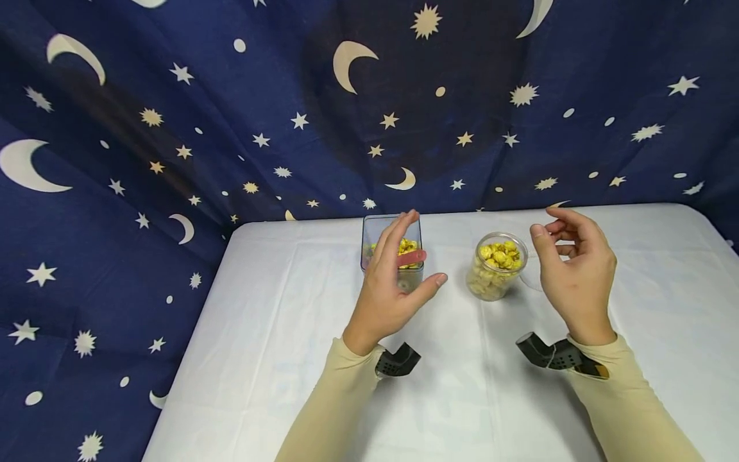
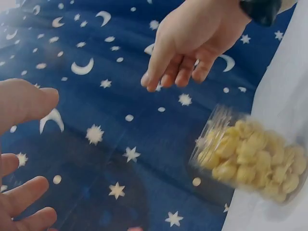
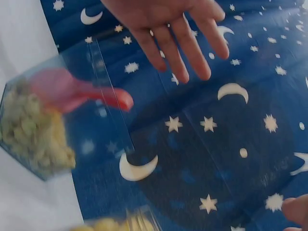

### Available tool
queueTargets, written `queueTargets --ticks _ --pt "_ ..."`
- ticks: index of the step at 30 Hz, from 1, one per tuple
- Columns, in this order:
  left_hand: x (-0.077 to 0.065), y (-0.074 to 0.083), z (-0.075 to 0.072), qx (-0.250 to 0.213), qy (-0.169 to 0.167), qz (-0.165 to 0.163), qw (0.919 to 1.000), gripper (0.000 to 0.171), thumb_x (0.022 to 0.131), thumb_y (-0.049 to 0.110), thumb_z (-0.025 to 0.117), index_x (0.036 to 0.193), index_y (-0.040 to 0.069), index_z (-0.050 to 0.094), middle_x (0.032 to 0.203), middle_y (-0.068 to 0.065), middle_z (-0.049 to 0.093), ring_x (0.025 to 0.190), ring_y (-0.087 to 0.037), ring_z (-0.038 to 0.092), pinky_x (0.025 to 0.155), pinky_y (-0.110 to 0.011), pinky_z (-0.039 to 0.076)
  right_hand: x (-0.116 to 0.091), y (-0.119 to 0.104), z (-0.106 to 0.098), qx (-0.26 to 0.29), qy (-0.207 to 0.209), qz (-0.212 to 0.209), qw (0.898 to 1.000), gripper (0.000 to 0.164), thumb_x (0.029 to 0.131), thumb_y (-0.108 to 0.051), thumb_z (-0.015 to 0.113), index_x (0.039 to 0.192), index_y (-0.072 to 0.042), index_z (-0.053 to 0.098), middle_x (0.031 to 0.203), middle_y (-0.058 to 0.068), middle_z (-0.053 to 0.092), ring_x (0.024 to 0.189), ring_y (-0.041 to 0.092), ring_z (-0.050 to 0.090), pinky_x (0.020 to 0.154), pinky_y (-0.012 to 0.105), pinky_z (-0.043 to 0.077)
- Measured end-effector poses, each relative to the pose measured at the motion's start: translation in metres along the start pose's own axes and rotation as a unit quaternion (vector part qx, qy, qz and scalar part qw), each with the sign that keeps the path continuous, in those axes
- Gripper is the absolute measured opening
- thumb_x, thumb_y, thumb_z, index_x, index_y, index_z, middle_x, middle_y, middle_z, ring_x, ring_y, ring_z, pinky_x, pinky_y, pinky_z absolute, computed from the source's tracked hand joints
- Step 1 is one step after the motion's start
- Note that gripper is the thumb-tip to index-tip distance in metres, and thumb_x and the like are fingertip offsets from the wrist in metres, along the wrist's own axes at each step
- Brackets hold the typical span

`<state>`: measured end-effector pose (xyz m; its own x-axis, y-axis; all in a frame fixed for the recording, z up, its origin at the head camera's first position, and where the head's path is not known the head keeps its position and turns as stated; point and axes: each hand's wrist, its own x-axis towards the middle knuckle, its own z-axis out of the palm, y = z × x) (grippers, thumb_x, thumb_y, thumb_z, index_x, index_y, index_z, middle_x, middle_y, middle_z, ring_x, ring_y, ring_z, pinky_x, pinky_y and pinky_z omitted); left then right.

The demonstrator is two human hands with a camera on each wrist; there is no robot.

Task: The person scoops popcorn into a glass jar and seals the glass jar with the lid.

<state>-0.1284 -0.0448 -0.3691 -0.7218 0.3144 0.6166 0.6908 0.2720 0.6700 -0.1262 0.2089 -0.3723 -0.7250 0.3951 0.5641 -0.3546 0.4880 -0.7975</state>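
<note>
My left hand (image 1: 383, 282) is raised with its fingers straight and thumb spread, holding nothing. It overlaps a square clear container (image 1: 374, 230) in the head view. Popcorn lies in that container, and a red spoon (image 3: 79, 91) leans inside with its handle past the rim. To the right stands an uncovered round clear jar (image 1: 484, 292), filled with yellow popcorn (image 1: 501, 255). Beside it my right hand (image 1: 577, 276) is held up, its fingers loosely bent and nothing in them. A gap shows between this hand and the jar in the left wrist view.
A white cloth covers the table (image 1: 277, 359). Behind and to the left hangs a dark blue curtain (image 1: 323, 160) with moons and stars, close to the table's back edge. A faint clear round outline (image 1: 534, 287) shows on the cloth just right of the jar.
</note>
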Motion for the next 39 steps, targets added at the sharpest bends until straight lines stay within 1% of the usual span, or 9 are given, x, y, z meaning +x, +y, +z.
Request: queueTargets --ticks 2,5,8,13,20,26,31,35,39 --pt "0.001 0.003 0.006 0.009 -0.011 0.012 0.9998 0.087 0.088 0.019 0.078 0.158 0.009 0.028 0.159 -0.006 0.033 0.145 -0.019 0.034 0.119 -0.040 0.027 0.003 0.004 -0.003 -0.013 0.001 0.014 1.000 0.033 0.093 -0.010 0.071 0.125 -0.003 0.069 0.094 -0.014 0.059 0.082 0.000 0.057 0.072 0.013 0.044" --pt "0.003 0.005 0.016 0.029 -0.026 0.025 0.9989 0.086 0.088 0.021 0.078 0.157 0.007 0.029 0.159 -0.009 0.033 0.148 -0.022 0.028 0.119 -0.038 0.027 0.007 0.012 -0.006 -0.036 -0.005 0.037 0.999 0.034 0.094 -0.014 0.070 0.126 -0.005 0.069 0.097 -0.016 0.059 0.084 -0.001 0.057 0.074 0.014 0.044" --pt "0.004 0.006 0.028 0.038 -0.044 0.023 0.9980 0.085 0.089 0.023 0.077 0.157 0.007 0.028 0.158 -0.010 0.033 0.147 -0.020 0.029 0.119 -0.036 0.028 0.010 0.019 -0.010 -0.059 -0.012 0.060 0.996 0.035 0.094 -0.017 0.070 0.128 -0.007 0.068 0.101 -0.017 0.059 0.088 -0.004 0.057 0.075 0.013 0.043" --pt "0.007 0.004 0.048 0.024 -0.066 -0.002 0.9975 0.085 0.089 0.024 0.075 0.158 0.010 0.027 0.157 -0.008 0.034 0.146 -0.016 0.030 0.118 -0.033 0.028 0.013 0.030 -0.015 -0.078 -0.023 0.088 0.993 0.038 0.094 -0.019 0.069 0.130 -0.008 0.067 0.108 -0.014 0.062 0.092 -0.006 0.056 0.076 0.013 0.041" --pt "0.007 0.000 0.072 0.012 -0.094 -0.044 0.9945 0.088 0.091 0.027 0.074 0.160 0.015 0.020 0.158 -0.006 0.030 0.145 -0.010 0.030 0.117 -0.028 0.028 0.014 0.041 -0.015 -0.107 -0.045 0.114 0.987 0.042 0.095 -0.023 0.068 0.135 -0.010 0.063 0.120 0.004 0.064 0.097 -0.004 0.054 0.079 0.014 0.040" --pt "0.006 -0.005 0.090 0.034 -0.078 -0.060 0.9945 0.094 0.087 0.026 0.078 0.159 0.013 0.019 0.158 -0.007 0.028 0.143 -0.013 0.033 0.116 -0.027 0.030 0.015 0.052 -0.012 -0.136 -0.078 0.135 0.978 0.046 0.096 -0.025 0.067 0.138 -0.009 0.060 0.130 0.011 0.061 0.102 0.002 0.053 0.080 0.015 0.040" --pt "0.007 -0.009 0.101 0.042 -0.060 -0.113 0.9909 0.102 0.083 0.026 0.082 0.161 0.016 0.016 0.158 -0.006 0.027 0.142 -0.015 0.035 0.114 -0.031 0.034 0.015 0.060 -0.011 -0.159 -0.110 0.149 0.970 0.050 0.096 -0.027 0.067 0.142 -0.008 0.057 0.137 0.011 0.058 0.114 0.020 0.054 0.083 0.018 0.041" --pt "0.007 -0.013 0.110 0.029 -0.060 -0.170 0.9833 0.108 0.081 0.027 0.084 0.162 0.020 0.013 0.159 -0.006 0.028 0.143 -0.017 0.035 0.113 -0.036 0.036 0.015 0.068 -0.013 -0.172 -0.154 0.144 0.962 0.055 0.096 -0.028 0.066 0.144 -0.005 0.053 0.140 0.019 0.053 0.121 0.034 0.051 0.082 0.020 0.039" --pt "0.005 -0.019 0.117 0.022 -0.061 -0.200 0.9776 0.111 0.079 0.028 0.086 0.162 0.020 0.012 0.158 -0.006 0.031 0.142 -0.018 0.036 0.113 -0.038 0.037 0.014 0.074 -0.012 -0.186 -0.198 0.142 0.952 0.058 0.096 -0.026 0.065 0.146 -0.001 0.049 0.141 0.029 0.049 0.123 0.043 0.048 0.086 0.034 0.041"
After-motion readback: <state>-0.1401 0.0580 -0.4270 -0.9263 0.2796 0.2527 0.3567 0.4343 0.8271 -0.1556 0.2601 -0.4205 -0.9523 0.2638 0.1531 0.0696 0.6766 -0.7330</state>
